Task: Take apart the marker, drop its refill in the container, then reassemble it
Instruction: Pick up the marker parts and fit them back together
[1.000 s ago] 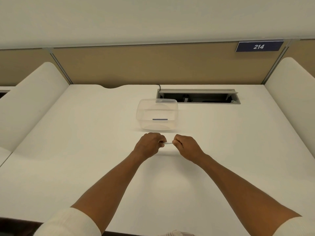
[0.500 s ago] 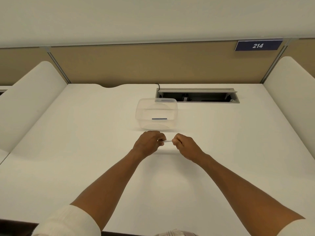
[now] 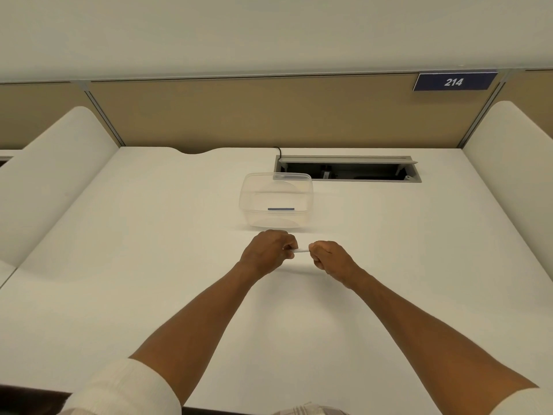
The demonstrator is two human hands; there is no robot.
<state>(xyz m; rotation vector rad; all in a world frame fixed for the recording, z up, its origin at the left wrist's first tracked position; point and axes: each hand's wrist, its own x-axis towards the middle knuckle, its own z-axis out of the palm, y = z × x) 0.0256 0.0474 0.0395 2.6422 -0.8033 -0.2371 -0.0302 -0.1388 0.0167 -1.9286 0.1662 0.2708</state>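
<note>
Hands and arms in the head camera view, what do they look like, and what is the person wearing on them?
Two bare hands, left hand and right hand, with no gloves, rings or watch visible. Both forearms are bare up to the elbow area. Thick, off-white ribbed knit sleeves are pushed up on both arms, showing at the bottom corners of the view. A bit of pale plaid fabric peeks in at the bottom edge.

2 hands (image 3: 269,253), 1 marker (image 3: 300,251), 1 container (image 3: 248,202)

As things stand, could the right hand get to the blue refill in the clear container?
Probably yes, once freed. The right hand and left hand both grip the marker. The clear container sits just beyond them, open-topped, with the blue refill inside and nothing between.
</note>
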